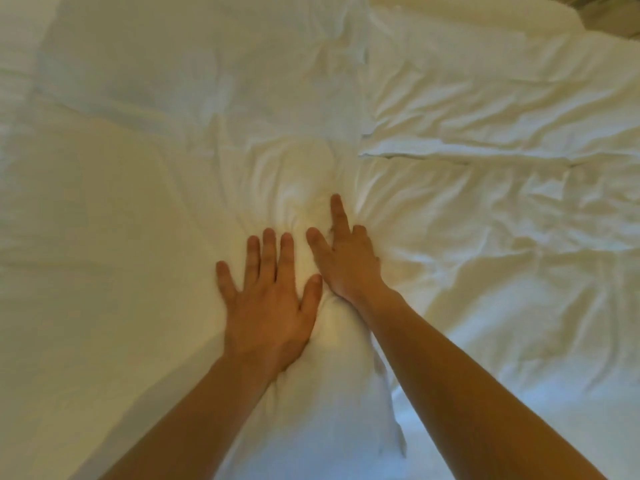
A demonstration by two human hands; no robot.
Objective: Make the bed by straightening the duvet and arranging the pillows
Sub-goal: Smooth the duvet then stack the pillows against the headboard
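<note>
A white duvet covers the bed and is heavily creased at the middle and right. My left hand lies flat on it, fingers spread, palm down. Beside it my right hand presses into a bunched ridge of the fabric, with the index finger and thumb stretched out and the other fingers curled into the folds. Wrinkles fan out from both hands. A white pillow lies at the upper right, and another pillow lies at the upper left.
The left part of the duvet is smooth. A dark strip past the bed shows at the top right corner. A raised fold runs from my hands towards the lower edge of the view.
</note>
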